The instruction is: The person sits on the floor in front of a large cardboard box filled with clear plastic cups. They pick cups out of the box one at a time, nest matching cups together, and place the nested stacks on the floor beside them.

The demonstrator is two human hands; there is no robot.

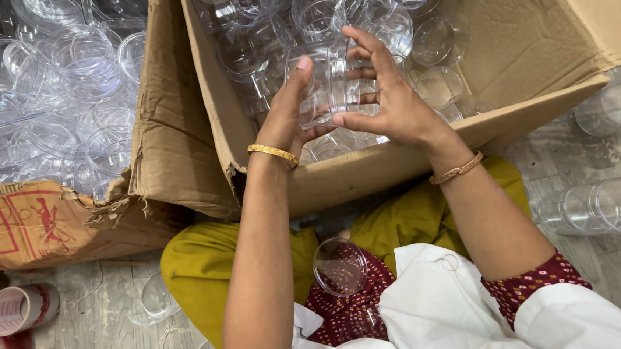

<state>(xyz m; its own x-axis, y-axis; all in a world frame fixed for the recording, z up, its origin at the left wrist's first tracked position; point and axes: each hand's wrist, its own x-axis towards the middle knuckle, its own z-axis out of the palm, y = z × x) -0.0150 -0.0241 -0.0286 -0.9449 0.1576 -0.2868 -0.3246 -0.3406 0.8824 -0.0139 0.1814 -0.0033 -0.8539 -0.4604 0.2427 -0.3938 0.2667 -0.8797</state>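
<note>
Both hands hold one clear plastic container (331,84) above an open cardboard box (536,38). My left hand (287,113) grips its left side, thumb up along the wall. My right hand (385,95) wraps its right side, fingers spread over the top. The box below holds several more clear round containers (394,20). A clear round lid (340,267) rests in my lap on the maroon cloth. Each wrist wears a gold bangle.
A second cardboard box (166,119) at the left is full of clear lids (60,83). Stacked clear containers (608,206) lie on the floor at the right. Two rolls of tape (18,308) sit at the lower left, and a loose lid (159,296) lies beside my knee.
</note>
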